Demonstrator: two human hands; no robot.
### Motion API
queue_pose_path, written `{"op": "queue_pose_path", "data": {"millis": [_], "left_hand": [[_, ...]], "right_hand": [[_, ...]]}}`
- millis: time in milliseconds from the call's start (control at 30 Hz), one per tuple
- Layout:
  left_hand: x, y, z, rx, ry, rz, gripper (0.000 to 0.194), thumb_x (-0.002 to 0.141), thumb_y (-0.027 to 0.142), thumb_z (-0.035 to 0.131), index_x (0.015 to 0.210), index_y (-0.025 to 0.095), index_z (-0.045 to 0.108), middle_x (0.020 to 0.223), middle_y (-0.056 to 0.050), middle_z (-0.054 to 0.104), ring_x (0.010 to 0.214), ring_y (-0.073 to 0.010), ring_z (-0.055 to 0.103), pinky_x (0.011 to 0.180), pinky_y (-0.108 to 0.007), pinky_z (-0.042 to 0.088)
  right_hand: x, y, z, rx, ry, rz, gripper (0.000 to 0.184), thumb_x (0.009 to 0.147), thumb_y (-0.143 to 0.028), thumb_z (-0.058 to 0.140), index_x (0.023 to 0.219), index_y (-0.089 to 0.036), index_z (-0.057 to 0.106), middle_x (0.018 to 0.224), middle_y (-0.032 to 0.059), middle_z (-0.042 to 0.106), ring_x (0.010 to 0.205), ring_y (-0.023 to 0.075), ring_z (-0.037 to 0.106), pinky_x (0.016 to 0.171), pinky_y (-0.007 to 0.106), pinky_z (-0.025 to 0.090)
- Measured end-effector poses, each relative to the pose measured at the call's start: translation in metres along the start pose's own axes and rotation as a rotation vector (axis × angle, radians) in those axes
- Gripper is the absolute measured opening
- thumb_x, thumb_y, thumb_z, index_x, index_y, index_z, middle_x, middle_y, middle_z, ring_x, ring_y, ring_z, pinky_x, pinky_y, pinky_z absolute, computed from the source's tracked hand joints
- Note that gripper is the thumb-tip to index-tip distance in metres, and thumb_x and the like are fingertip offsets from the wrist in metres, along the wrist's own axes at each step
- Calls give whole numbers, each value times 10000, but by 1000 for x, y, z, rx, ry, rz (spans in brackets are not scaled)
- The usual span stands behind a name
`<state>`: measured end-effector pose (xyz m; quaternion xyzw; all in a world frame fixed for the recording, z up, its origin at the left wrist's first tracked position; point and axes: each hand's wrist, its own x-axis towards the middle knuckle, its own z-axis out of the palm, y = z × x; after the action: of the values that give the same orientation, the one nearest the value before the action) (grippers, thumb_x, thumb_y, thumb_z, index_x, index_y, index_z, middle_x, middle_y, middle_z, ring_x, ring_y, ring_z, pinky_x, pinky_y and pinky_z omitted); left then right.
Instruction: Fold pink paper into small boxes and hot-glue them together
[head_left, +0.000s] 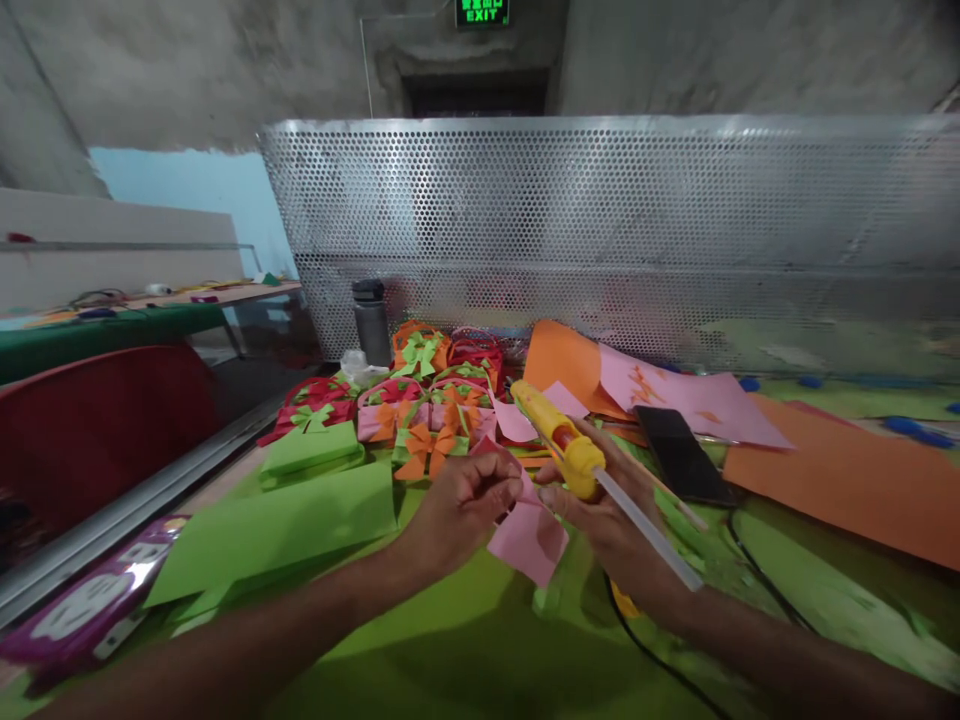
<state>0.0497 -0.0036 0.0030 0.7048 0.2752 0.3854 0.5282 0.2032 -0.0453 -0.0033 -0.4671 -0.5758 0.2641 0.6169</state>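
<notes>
My left hand (457, 515) is closed, its thumb and forefinger pinching a small pink paper piece (531, 545) that hangs below the fingers. My right hand (619, 505) is wrapped around a yellow hot glue gun (551, 435), its nozzle facing away from me. A long whitish glue stick (649, 530) juts from the gun's back end toward me. The right thumb and a fingertip come close to the pink piece; whether they touch it I cannot tell. Just beyond the hands sit small paper baskets (394, 410) with orange and green bows.
Folded green paper (292, 515) lies at left, near a purple case (97, 600). On the right are a black phone (679, 455), orange sheets (847, 480), a pink sheet (690, 395) and a black cord (765, 580). A dark bottle (370, 322) stands before a perforated metal panel (480, 220).
</notes>
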Motion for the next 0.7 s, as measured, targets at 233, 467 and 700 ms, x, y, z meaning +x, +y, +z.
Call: {"op": "queue_pose_path", "data": {"millis": [233,467,700], "left_hand": [[-2,-4,-4,198,-72,46,134,792,211,478,683,138,510,614,25,458,553,-81,381,512,-188,310],[-5,1,-2,107,-93,-78,276,826,336,427,634,145,480,601,18,451,543,-88,393,518,-206,312],[-6,5,4,-40,-85,-302,252,720,341,562,592,128,520,508,46,440,450,-55,354,463,-191,272]], "right_hand": [[-2,6,-2,-6,-91,74,585,645,-197,659,1185,-201,432,898,42,647,703,170,616,566,269,511],[-5,10,0,44,-103,97,522,696,-160,608,1172,-244,413,929,44,628,788,182,618,612,278,508],[-9,11,2,61,-135,99,511,706,-164,599,1173,-227,402,933,51,625,788,174,620,589,260,501]]}}
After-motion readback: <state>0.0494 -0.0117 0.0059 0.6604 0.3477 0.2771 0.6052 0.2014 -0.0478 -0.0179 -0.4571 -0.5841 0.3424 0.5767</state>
